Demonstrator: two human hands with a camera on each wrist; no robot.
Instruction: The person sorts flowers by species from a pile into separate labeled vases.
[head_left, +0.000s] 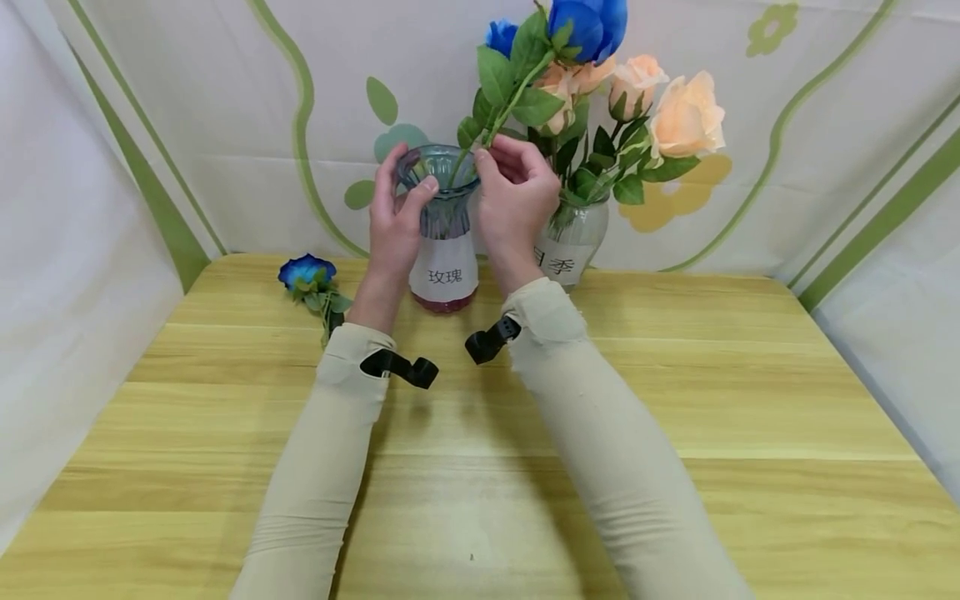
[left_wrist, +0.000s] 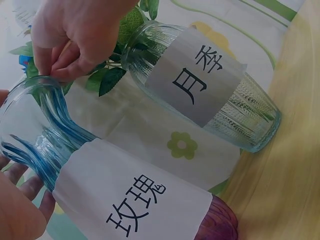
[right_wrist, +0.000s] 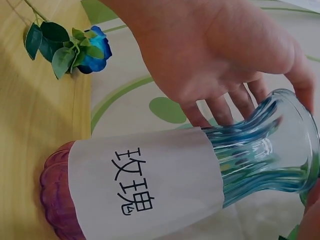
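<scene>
A blue and purple glass vase (head_left: 438,218) with a white paper label stands upright near the table's back edge. My left hand (head_left: 397,218) holds it by the neck, thumb at the rim and fingers round the far side, as the right wrist view shows. With my right hand (head_left: 517,193) I pinch the green stem of a blue rose (head_left: 590,29) right beside the rim. The stem's lower end slants down inside the vase mouth, and the bloom leans up to the right. In the left wrist view my right fingertips (left_wrist: 65,67) are at the rim.
Just right stands a clear glass vase (head_left: 588,229) with a label, filled with peach roses (head_left: 688,115). Another blue rose (head_left: 307,273) lies on the wooden table (head_left: 675,417) to the left. A patterned curtain (head_left: 225,125) hangs close behind.
</scene>
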